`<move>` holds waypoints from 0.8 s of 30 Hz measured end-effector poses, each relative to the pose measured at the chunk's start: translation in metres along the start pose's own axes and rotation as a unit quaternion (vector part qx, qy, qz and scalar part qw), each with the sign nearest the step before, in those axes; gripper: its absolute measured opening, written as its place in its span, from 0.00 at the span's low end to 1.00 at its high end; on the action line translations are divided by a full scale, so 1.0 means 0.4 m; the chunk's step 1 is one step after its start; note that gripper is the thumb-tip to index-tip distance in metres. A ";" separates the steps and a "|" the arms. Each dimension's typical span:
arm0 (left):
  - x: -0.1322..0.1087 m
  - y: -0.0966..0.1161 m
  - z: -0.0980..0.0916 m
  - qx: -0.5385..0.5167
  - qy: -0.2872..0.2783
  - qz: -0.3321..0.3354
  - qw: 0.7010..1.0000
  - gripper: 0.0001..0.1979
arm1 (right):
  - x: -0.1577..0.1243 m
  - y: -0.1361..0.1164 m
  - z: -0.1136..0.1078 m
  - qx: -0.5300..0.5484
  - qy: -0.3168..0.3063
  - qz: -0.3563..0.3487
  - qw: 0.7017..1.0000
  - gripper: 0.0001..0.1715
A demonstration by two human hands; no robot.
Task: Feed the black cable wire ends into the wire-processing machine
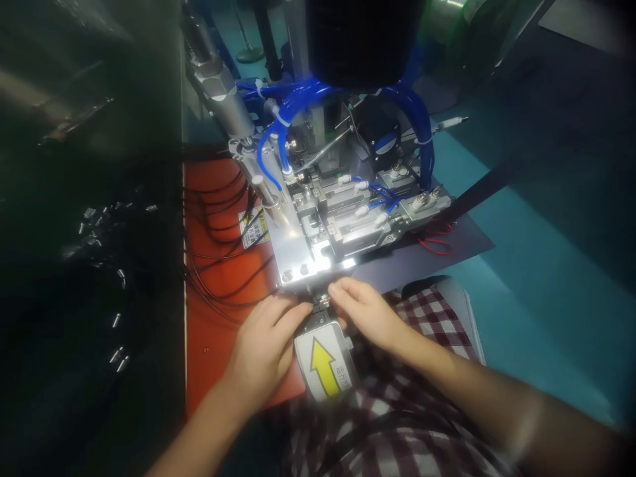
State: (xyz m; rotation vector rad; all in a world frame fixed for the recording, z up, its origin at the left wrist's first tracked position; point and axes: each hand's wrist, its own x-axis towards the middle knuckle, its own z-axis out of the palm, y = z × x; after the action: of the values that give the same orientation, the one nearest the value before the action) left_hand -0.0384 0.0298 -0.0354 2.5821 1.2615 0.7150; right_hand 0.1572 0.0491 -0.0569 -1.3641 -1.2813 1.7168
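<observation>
At the near edge of the silver metal machine with blue tubing, a small shiny metal part lies between the left hand and right hand, fingers bent, hold uncertain; handling seems under way, its finished and remaining portions impossible to tell.

We take this for a factory workshop: before us stands a silver metal machine with bundled blue plastic tubes, a flat orange counter, a white label with a yellow arrow, and small shiny metal pieces lying scattered.
</observation>
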 end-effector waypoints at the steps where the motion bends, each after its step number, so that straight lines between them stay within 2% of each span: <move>1: -0.001 -0.001 0.000 0.002 -0.003 0.001 1.000 0.14 | 0.000 0.002 0.005 -0.008 0.002 -0.004 1.000 0.19; 5: -0.006 -0.006 -0.001 0.004 -0.004 0.006 1.000 0.15 | 0.001 0.009 0.025 0.008 0.034 -0.050 0.998 0.16; 10: -0.009 -0.009 0.004 0.040 -0.015 0.014 0.999 0.16 | 0.001 0.023 0.029 -0.107 0.091 -0.142 0.980 0.14; 12: -0.006 -0.008 0.005 0.066 -0.029 0.025 0.997 0.19 | 0.002 0.029 0.024 -0.087 0.075 -0.132 0.984 0.14; 15: 0.006 -0.003 0.000 0.096 -0.063 0.041 0.993 0.21 | 0.002 0.036 0.016 0.007 0.027 -0.083 0.996 0.17; 18: 0.019 0.004 -0.009 0.105 -0.084 0.042 0.990 0.21 | -0.001 0.039 0.010 0.079 0.006 -0.057 0.995 0.19; 24: 0.033 0.010 -0.020 0.114 -0.116 0.034 0.986 0.23 | -0.003 0.035 -0.007 0.126 -0.016 -0.038 0.991 0.15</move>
State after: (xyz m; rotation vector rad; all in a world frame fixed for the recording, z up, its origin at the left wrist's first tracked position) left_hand -0.0328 0.0372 -0.0224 2.8017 1.2504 0.2806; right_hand 0.1618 0.0440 -0.0696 -1.1312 -1.0769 1.7854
